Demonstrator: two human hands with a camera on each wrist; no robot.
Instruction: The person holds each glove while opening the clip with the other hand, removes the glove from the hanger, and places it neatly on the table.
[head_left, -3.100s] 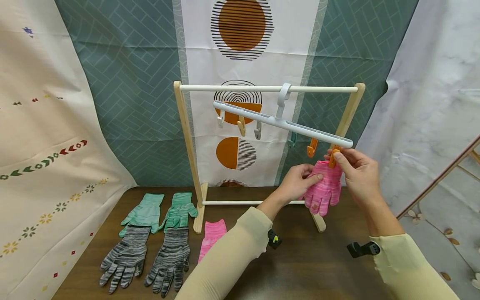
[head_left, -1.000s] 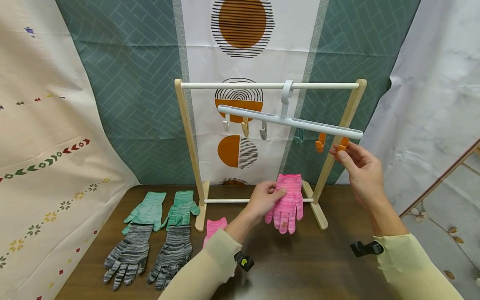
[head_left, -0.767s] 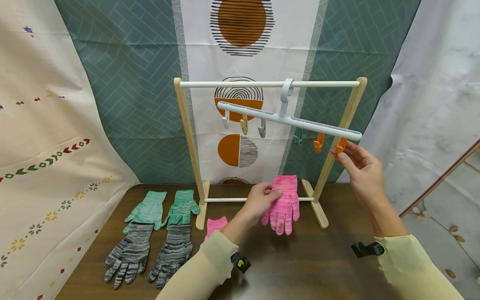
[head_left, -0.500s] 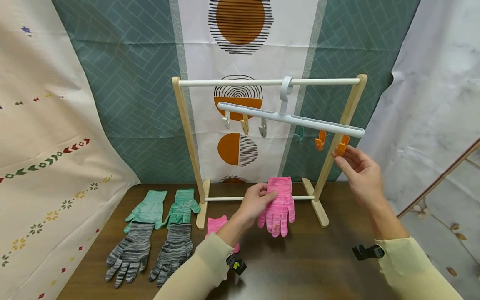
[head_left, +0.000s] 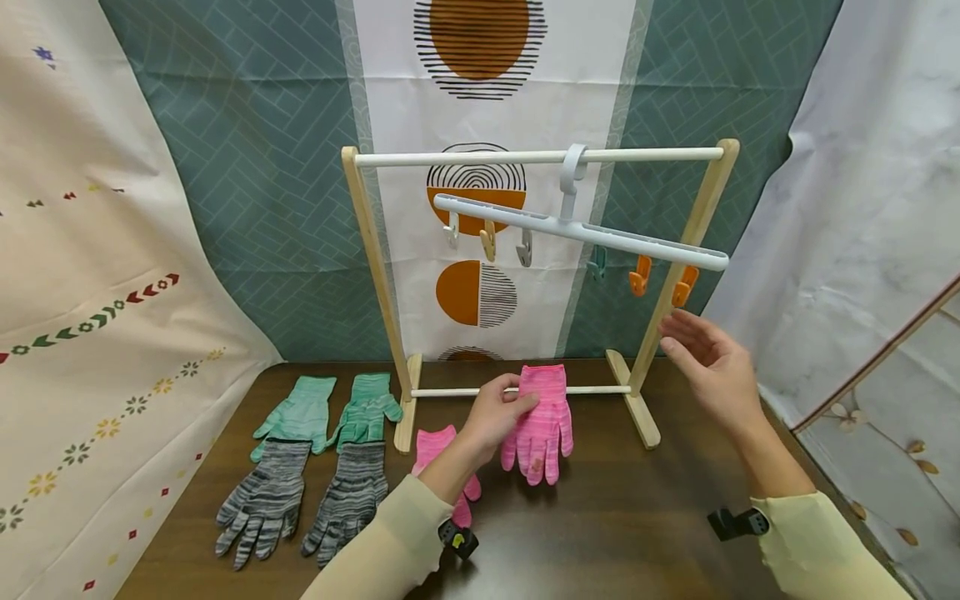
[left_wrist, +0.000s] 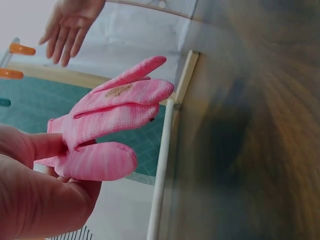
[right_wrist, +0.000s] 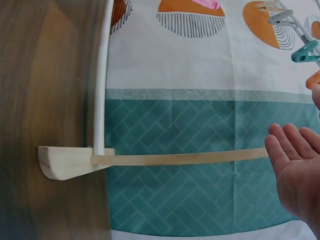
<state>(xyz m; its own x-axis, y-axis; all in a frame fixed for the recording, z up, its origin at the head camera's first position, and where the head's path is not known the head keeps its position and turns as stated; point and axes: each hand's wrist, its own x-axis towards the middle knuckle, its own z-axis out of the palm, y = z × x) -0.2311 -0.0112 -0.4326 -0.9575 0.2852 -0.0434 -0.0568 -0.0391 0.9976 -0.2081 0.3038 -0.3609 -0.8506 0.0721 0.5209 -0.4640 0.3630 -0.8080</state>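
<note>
My left hand (head_left: 495, 414) pinches a pink knit glove (head_left: 545, 425) near its cuff, fingers of the glove pointing down. In the left wrist view the pink glove (left_wrist: 117, 107) shows a brown stain on one finger. My right hand (head_left: 711, 367) is held with its fingers extended, just below the end orange clip (head_left: 685, 286) and apart from it. The clip hangs from a pale grey clip hanger (head_left: 577, 232), hooked on the rack's top bar and tilted down to the right. Another pink glove (head_left: 435, 450) lies on the table, partly behind my left forearm.
A wooden rack (head_left: 367, 258) with white bars stands at the back. Another orange clip (head_left: 640, 276), a teal clip (head_left: 597, 262) and several pale clips hang from the hanger. Green gloves (head_left: 300, 408) and grey-striped gloves (head_left: 267, 497) lie on the table (head_left: 600, 533) at left.
The left hand has brought the pink glove down and left, away from the end orange clip. The right hand has let go of that clip and dropped slightly, its fingers now extended.
</note>
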